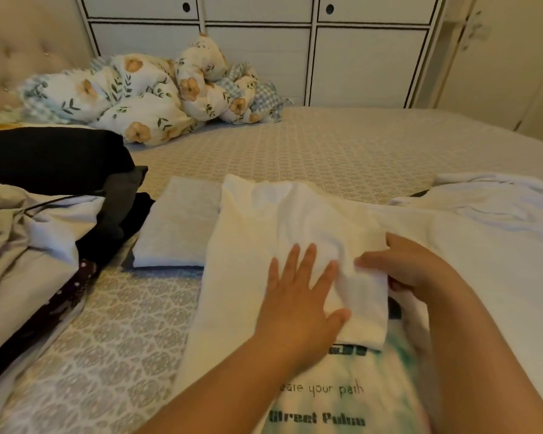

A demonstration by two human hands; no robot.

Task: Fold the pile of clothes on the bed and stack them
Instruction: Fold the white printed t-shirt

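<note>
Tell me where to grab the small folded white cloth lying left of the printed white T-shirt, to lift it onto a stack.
Take the small folded white cloth by its near edge, coming in from the near-left over the bare patterned bedsheet. It lies flat there with that edge exposed. Its right edge sits under the printed white T-shirt, which both the left hand and right hand occupy.

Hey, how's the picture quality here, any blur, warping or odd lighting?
Head view: warm, dim yellowish light, no glare; wide-angle bending curves the wardrobe lines; print on the white T-shirt near the bottom edge is smeared; both hands stay fairly sharp.
</note>
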